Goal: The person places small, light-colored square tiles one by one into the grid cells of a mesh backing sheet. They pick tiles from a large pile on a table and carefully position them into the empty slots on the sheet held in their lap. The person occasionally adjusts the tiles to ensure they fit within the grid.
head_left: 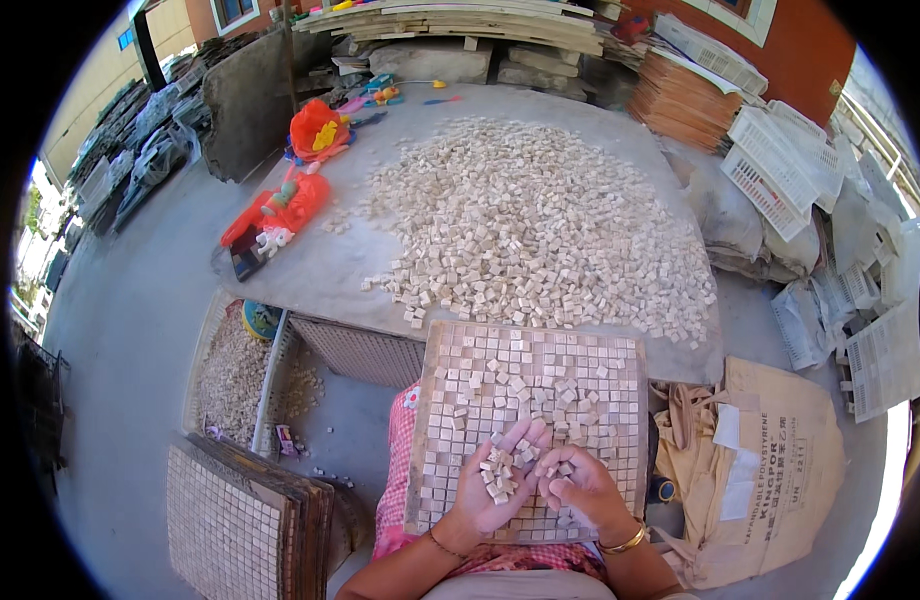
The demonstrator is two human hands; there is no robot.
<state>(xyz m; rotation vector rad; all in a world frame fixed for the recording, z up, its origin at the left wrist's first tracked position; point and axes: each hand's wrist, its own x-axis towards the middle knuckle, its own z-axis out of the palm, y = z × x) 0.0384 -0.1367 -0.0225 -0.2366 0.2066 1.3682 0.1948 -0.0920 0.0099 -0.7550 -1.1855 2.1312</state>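
Left hand: cupped half-open, cradling small beige stone tiles
Right hand: fingers curled around some too
Square beige gridded board: underneath, loose ones cluttering it
Grey tabletop: big pile beyond

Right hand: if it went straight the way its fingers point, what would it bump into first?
The right hand would likely meet the left hand first, or the small stone pieces on its palm; the depth between them is unclear.

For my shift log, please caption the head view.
Cupped left hand holds small tiles beside the right hand, over a tile-covered board.
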